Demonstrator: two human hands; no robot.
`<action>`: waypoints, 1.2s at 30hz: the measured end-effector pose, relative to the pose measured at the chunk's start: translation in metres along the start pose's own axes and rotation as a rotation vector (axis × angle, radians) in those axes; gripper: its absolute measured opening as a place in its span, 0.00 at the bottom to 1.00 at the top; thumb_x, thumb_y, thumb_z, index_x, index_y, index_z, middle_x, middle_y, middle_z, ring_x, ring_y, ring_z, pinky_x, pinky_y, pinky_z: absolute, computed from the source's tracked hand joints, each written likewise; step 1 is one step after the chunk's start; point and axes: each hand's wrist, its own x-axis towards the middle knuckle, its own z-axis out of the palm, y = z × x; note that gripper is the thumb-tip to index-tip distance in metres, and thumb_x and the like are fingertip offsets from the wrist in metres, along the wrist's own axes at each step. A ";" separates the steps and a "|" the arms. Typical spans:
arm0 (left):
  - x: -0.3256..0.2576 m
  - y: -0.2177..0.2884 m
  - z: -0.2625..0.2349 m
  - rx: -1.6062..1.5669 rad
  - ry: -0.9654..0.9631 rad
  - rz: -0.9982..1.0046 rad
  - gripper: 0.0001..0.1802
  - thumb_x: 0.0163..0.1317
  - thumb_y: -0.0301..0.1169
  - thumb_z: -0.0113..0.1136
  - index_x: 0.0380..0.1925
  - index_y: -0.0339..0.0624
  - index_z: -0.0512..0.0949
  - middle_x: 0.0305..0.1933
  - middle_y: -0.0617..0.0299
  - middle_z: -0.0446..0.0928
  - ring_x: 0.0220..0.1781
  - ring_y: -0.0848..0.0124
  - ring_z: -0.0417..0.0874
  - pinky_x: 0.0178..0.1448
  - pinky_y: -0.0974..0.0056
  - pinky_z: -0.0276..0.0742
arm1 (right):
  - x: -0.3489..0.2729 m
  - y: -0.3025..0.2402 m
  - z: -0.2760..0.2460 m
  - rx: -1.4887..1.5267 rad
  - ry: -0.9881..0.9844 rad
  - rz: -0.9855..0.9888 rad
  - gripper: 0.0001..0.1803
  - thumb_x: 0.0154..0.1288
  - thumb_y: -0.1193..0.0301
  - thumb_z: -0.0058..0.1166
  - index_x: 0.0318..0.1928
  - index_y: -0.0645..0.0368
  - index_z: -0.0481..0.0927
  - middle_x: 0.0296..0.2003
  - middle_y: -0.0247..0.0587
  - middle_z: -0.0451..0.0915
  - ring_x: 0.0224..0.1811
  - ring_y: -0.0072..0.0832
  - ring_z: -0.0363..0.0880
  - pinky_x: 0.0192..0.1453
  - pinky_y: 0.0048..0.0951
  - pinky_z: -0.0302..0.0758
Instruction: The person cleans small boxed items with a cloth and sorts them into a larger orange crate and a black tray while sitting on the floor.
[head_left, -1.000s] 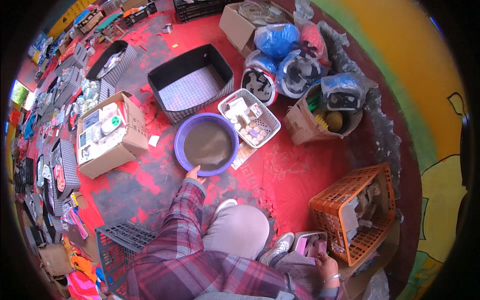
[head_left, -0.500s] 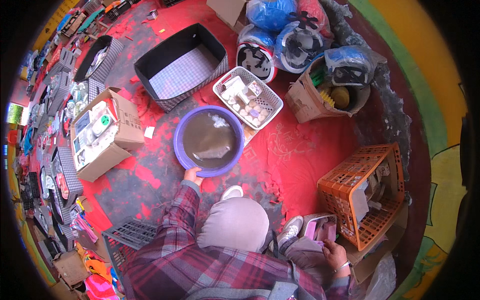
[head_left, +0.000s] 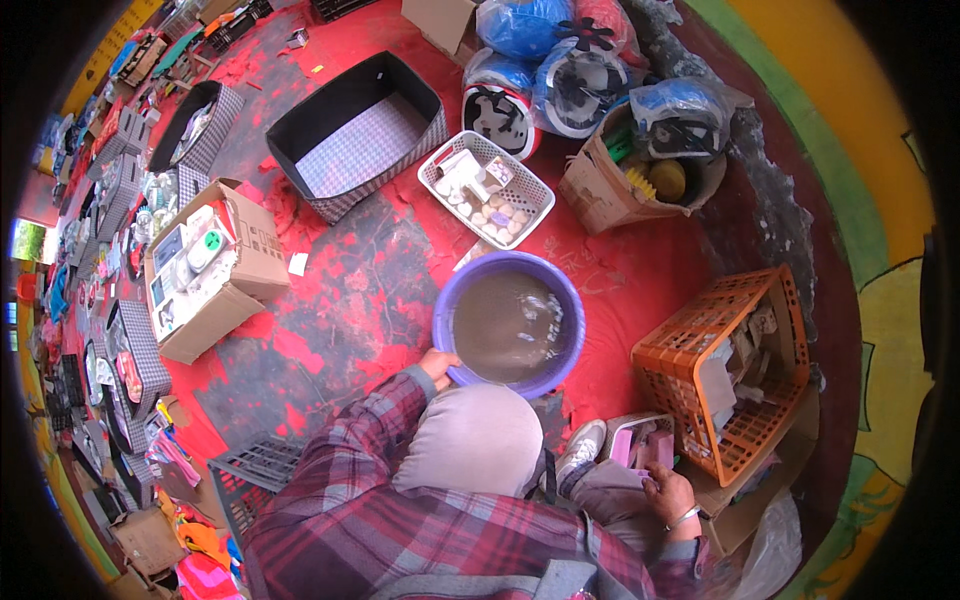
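Observation:
A round purple basin [head_left: 573,352] of murky brown water stands on the floor in front of my knees. My left hand [head_left: 438,367] grips its near left rim. Pale glints lie on the water's right side. My right hand [head_left: 670,496] rests low by my right leg, its fingers curled together; what they hold, if anything, is too small to make out. Just beyond that hand is a small pale tub [head_left: 625,432] with pink pieces in it. A white perforated basket [head_left: 545,212] with soap-like pale pieces and small boxes sits past the basin.
An orange crate [head_left: 650,368] lies tipped at the right. Bagged helmets [head_left: 580,90] and a torn carton [head_left: 592,197] stand at the far right. A black-lined fabric box [head_left: 290,170] is farther left, a full cardboard box [head_left: 245,290] at the left, a grey crate [head_left: 262,465] beside me.
My left hand has pulled the basin right and nearer to me, away from the white basket. The water has shifted in it. My right hand has barely moved.

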 end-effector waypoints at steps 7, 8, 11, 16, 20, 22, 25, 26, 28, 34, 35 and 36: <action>0.085 -0.041 0.056 0.441 -0.046 -0.088 0.13 0.42 0.16 0.49 0.32 0.28 0.73 0.28 0.53 0.74 0.29 0.62 0.77 0.32 0.57 0.73 | 0.007 -0.007 -0.005 0.007 -0.001 -0.059 0.16 0.51 0.69 0.52 0.43 0.58 0.75 0.37 0.51 0.77 0.40 0.46 0.75 0.44 0.39 0.72; 0.087 -0.039 0.076 0.502 -0.042 -0.108 0.16 0.42 0.15 0.49 0.36 0.29 0.73 0.29 0.52 0.74 0.30 0.61 0.78 0.34 0.56 0.75 | 0.009 -0.008 -0.006 -0.003 -0.006 -0.051 0.16 0.51 0.69 0.52 0.43 0.58 0.75 0.37 0.51 0.77 0.40 0.46 0.75 0.43 0.39 0.72; 0.124 -0.064 0.086 0.555 -0.061 -0.129 0.17 0.41 0.16 0.49 0.37 0.29 0.73 0.29 0.52 0.75 0.29 0.60 0.78 0.32 0.57 0.76 | 0.013 -0.016 -0.012 -0.021 -0.017 -0.045 0.16 0.51 0.68 0.53 0.43 0.57 0.75 0.36 0.51 0.77 0.40 0.46 0.76 0.43 0.39 0.72; 0.149 -0.061 0.118 0.936 0.010 -0.218 0.17 0.40 0.16 0.50 0.36 0.28 0.73 0.25 0.52 0.74 0.24 0.60 0.77 0.27 0.56 0.75 | 0.022 -0.013 -0.009 -0.048 -0.023 -0.071 0.16 0.51 0.67 0.53 0.43 0.54 0.74 0.35 0.49 0.78 0.38 0.46 0.76 0.41 0.40 0.73; 0.164 -0.070 0.103 0.804 -0.060 -0.229 0.18 0.44 0.20 0.54 0.39 0.29 0.72 0.28 0.49 0.76 0.26 0.60 0.78 0.29 0.56 0.77 | 0.029 -0.020 -0.012 -0.044 -0.033 -0.066 0.16 0.51 0.67 0.53 0.43 0.54 0.74 0.34 0.49 0.78 0.38 0.45 0.76 0.41 0.40 0.72; 0.167 -0.069 0.096 0.722 -0.153 -0.311 0.18 0.47 0.23 0.56 0.42 0.31 0.72 0.31 0.48 0.77 0.30 0.60 0.79 0.32 0.55 0.78 | 0.034 -0.020 -0.014 -0.038 -0.042 -0.070 0.16 0.50 0.69 0.53 0.42 0.56 0.75 0.35 0.50 0.78 0.38 0.46 0.76 0.41 0.39 0.73; 0.150 0.010 0.112 1.210 -0.366 -0.145 0.20 0.49 0.27 0.57 0.46 0.40 0.71 0.38 0.51 0.77 0.38 0.59 0.79 0.39 0.57 0.76 | 0.040 -0.018 -0.012 -0.057 -0.032 -0.079 0.16 0.50 0.70 0.52 0.42 0.59 0.76 0.35 0.50 0.78 0.36 0.46 0.76 0.41 0.38 0.73; 0.160 0.042 0.105 2.050 -0.445 0.146 0.20 0.48 0.28 0.56 0.45 0.41 0.72 0.37 0.51 0.77 0.38 0.59 0.79 0.40 0.59 0.75 | 0.040 -0.017 -0.012 -0.063 -0.026 -0.083 0.16 0.50 0.70 0.52 0.42 0.59 0.76 0.34 0.50 0.78 0.36 0.46 0.77 0.41 0.38 0.73; 0.126 0.139 0.126 2.167 0.155 0.438 0.17 0.47 0.30 0.54 0.40 0.40 0.73 0.40 0.48 0.75 0.44 0.56 0.75 0.45 0.58 0.71 | 0.037 -0.015 -0.007 -0.061 -0.004 -0.066 0.15 0.50 0.70 0.52 0.41 0.59 0.76 0.34 0.50 0.78 0.36 0.46 0.77 0.40 0.39 0.73; 0.053 0.339 0.050 2.191 1.159 0.525 0.29 0.52 0.39 0.55 0.53 0.38 0.67 0.57 0.49 0.67 0.64 0.54 0.60 0.60 0.52 0.62 | 0.027 -0.002 0.000 -0.098 -0.022 0.004 0.17 0.48 0.69 0.54 0.42 0.55 0.75 0.33 0.49 0.78 0.36 0.47 0.76 0.40 0.41 0.73; 0.052 0.354 0.026 2.119 1.085 0.219 0.25 0.52 0.39 0.55 0.50 0.39 0.71 0.55 0.50 0.69 0.61 0.54 0.64 0.58 0.53 0.64 | 0.030 -0.002 -0.002 -0.160 -0.077 0.028 0.17 0.48 0.68 0.55 0.42 0.55 0.75 0.34 0.49 0.77 0.36 0.46 0.76 0.40 0.42 0.73; 0.058 0.354 0.008 2.038 0.974 -0.079 0.22 0.53 0.39 0.55 0.47 0.41 0.74 0.53 0.51 0.71 0.58 0.54 0.68 0.57 0.53 0.67 | 0.030 -0.006 -0.005 -0.225 -0.074 -0.010 0.16 0.48 0.67 0.55 0.41 0.54 0.74 0.34 0.50 0.77 0.36 0.47 0.75 0.39 0.43 0.73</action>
